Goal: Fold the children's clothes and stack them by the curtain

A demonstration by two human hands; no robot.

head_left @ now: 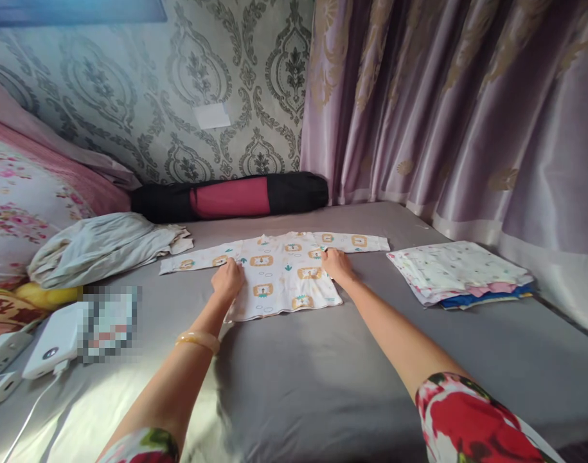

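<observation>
A small white long-sleeved shirt (279, 280) with orange lion faces and green leaf prints lies spread flat on the grey bedsheet (284, 373). Both its sleeves stretch out sideways. My left hand (227, 281), below a pale bangle on the forearm, is closed on the shirt's left side near the underarm. On the opposite side, my right hand (337, 265) pinches the fabric close to where the right sleeve joins. The fingertips of both hands are partly hidden.
Folded clothes (460, 273) are stacked at the right. A crumpled pale cloth (105, 247) lies left, near a white power bank (57, 341) with a cable and a pixelated item. Behind are a black and red roll bag (231, 196), patterned wall and purple curtain (448, 116).
</observation>
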